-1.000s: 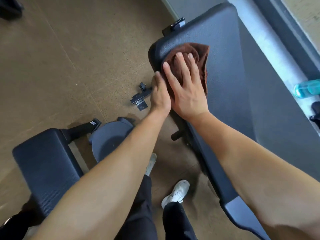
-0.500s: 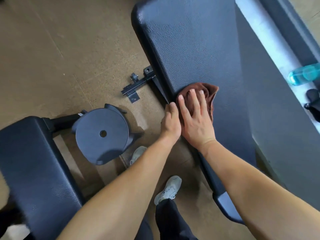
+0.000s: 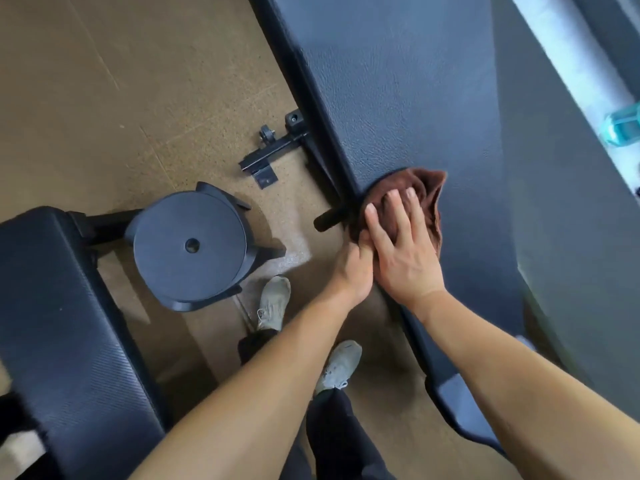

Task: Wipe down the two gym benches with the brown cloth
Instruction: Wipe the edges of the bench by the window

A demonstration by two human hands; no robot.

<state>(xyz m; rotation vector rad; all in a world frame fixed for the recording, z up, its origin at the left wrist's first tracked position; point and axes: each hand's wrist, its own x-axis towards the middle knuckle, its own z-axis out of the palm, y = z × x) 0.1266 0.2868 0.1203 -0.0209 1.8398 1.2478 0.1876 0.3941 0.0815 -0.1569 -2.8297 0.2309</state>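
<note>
Gym floor, bench (image 3: 398, 98), right hand (image 3: 401, 258) flat on brown cloth (image 3: 429, 188), left hand (image 3: 349, 271) grip clenching its edge

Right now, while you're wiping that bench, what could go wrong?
1. The brown cloth is bunched under the right hand at the edge of the bench, so it might slip off or miss spots.
2. A black handle sticks out beside the left hand; knuckles could bump it.
3. The round disc sits on the floor near the shoes, so a sidestep might trip on it.
</note>
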